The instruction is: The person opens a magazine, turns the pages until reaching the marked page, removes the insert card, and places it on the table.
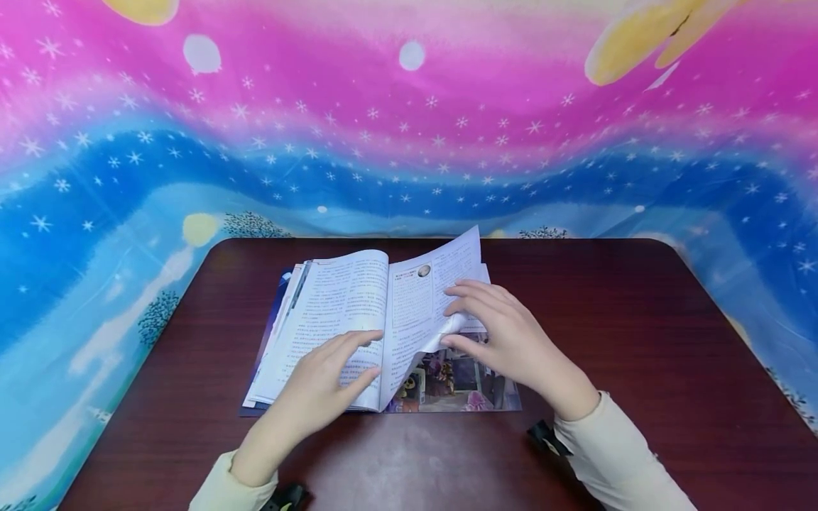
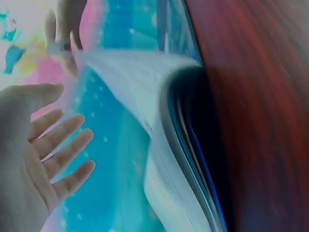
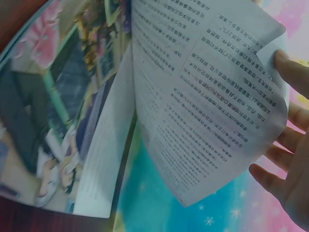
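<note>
An open magazine (image 1: 332, 298) lies on the table, its left page full of small printed text. My right hand (image 1: 505, 330) pinches the outer edge of a right-hand page (image 3: 207, 96) between thumb and fingers. That page is raised and bent, with its far corner sticking up and its near edge curling over. Under it shows a colour illustration (image 1: 447, 380) with cartoon figures. Over the left page, near the spine, is my left hand (image 1: 332, 376); its fingers are extended and spread, holding nothing. In the left wrist view the raised page (image 2: 140, 72) arches over the stack.
The dark red-brown wooden table (image 1: 639, 341) has rounded far corners. Behind it hangs a pink and blue cloth (image 1: 409, 142) with white snowflakes. Black straps (image 1: 548, 438) sit at both wrists, by the pale sleeves (image 1: 613, 454).
</note>
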{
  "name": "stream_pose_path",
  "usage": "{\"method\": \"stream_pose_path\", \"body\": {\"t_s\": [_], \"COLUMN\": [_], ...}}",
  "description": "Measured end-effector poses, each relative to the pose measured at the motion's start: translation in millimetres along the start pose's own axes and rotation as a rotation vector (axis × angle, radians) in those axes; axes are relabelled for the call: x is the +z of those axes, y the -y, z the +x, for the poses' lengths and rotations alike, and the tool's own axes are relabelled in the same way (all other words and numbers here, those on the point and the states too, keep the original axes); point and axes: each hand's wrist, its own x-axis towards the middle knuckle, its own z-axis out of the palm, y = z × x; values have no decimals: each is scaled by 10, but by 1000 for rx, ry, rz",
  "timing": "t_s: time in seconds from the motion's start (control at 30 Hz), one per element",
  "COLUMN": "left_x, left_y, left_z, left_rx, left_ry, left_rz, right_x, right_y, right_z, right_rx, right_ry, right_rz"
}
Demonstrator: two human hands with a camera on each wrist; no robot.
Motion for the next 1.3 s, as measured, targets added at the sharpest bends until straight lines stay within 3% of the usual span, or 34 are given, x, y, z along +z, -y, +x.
{"method": "stream_pose_path", "body": {"t_s": [0.23,0.67,1.0,1.13,1.3], "left_x": [60,170,142,130,83], "left_y": [-191,-327,-303,-234,-118], "left_z": [149,297,258,199,83], "left_rx": [96,204,142,101,37], "left_ry": [-46,-189,-230,-251,-274], "left_rz": [-55,-110,-44,-30,-1], "right_x": [4,5,-22,-41,-33], "right_y": [70,155,190,195,146], "right_z": [101,185,141,100,-1], "right_rx": [-66,-89,-81,-66,-39], "right_ry": [-36,-32,-51,-64,-21], "right_rz": [-26,-36,-7,6,-33]}}
